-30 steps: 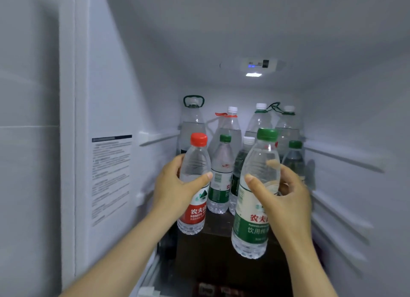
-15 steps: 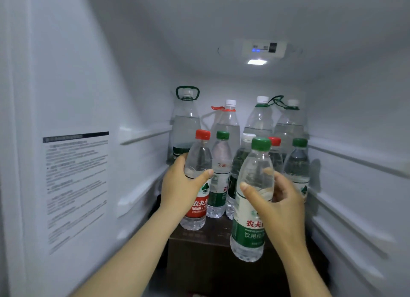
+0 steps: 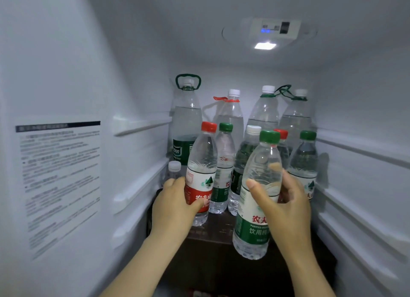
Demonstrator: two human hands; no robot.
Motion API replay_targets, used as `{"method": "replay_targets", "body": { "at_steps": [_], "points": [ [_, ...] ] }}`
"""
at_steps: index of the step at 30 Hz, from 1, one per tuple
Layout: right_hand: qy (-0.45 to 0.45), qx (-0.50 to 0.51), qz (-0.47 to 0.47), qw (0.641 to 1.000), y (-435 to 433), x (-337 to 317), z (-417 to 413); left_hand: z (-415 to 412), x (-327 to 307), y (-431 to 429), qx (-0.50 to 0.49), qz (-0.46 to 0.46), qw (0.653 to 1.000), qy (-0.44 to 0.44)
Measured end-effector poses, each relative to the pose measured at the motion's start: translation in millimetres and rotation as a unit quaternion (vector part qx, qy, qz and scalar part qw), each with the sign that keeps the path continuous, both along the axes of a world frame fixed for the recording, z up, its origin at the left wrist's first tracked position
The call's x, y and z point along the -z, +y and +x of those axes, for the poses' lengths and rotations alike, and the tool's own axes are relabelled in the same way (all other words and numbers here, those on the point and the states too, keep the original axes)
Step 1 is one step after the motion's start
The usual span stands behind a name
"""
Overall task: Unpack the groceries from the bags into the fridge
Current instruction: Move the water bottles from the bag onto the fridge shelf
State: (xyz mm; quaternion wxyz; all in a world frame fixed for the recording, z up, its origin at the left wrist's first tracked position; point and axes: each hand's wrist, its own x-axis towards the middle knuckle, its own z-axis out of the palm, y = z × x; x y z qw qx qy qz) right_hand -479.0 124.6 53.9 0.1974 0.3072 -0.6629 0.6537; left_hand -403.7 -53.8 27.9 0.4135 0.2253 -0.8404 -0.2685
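The fridge (image 3: 137, 52) fills the view: white walls with moulded rails down both sides, and a large printed notice (image 3: 60, 181) stuck to the left wall. A dark brown surface (image 3: 213, 232) crosses the lower middle and carries the bottles; I cannot tell whether it is a shelf or a box.

Four large water bottles stand along the back wall. They are a green-handled bottle (image 3: 187, 119) on the left, a red-handled bottle (image 3: 231, 112) beside it, and two white-capped bottles (image 3: 265, 110) on the right.

The left hand (image 3: 175, 205) grips a red-capped water bottle (image 3: 202, 163) at the front left. Its fingers (image 3: 170, 182) wrap round the far side and the thumb presses on the red label. The bottle is upright, and its base appears to sit at the front edge of the brown surface.

The right hand (image 3: 286, 208) holds a green-capped water bottle (image 3: 259, 186) round its middle, with the thumb on the near side and the fingertips showing through the clear plastic. This bottle tilts slightly and hangs in front of the brown surface, its base lower than the front edge.

Between and behind the two held bottles stand further small ones. They are a green-capped bottle (image 3: 224, 163), a white-capped bottle with a dark green label (image 3: 246, 154), a red-capped one (image 3: 281, 133) that is mostly hidden, and another green-capped bottle (image 3: 305, 159) near the right wall.

A tiny white-capped bottle (image 3: 174, 170) stands just behind the left hand. In the ceiling a small lamp (image 3: 265, 45) glows.
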Motion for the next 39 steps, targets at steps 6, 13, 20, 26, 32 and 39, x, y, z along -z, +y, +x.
{"method": "replay_targets", "body": {
  "at_steps": [6, 13, 20, 26, 32, 39],
  "points": [
    [0.003, -0.006, -0.004, 1.0, 0.1, 1.0, 0.8, -11.3, -1.9, -3.1, -0.017, -0.002, 1.0, 0.021],
    [-0.007, -0.012, -0.013, 1.0, -0.6, 0.5, 2.5, -22.6, -0.1, -10.3, -0.033, -0.007, 0.999, 0.028],
    [0.002, -0.006, -0.017, 1.0, -1.1, 2.6, 2.2, -28.6, 3.6, -11.8, -0.028, -0.001, 0.998, 0.05],
    [0.01, 0.0, -0.011, 1.0, -0.3, 4.1, 1.1, -35.1, 7.9, -9.9, -0.037, -0.012, 0.997, 0.062],
    [0.015, 0.025, -0.007, 1.0, 0.1, 1.0, 3.1, -32.7, 17.3, -7.1, -0.041, -0.014, 0.996, 0.083],
    [0.009, 0.1, 0.016, 0.995, 19.0, 1.7, -18.0, -34.0, 19.2, 11.2, 0.088, -0.045, 0.989, 0.109]
  ]
}}
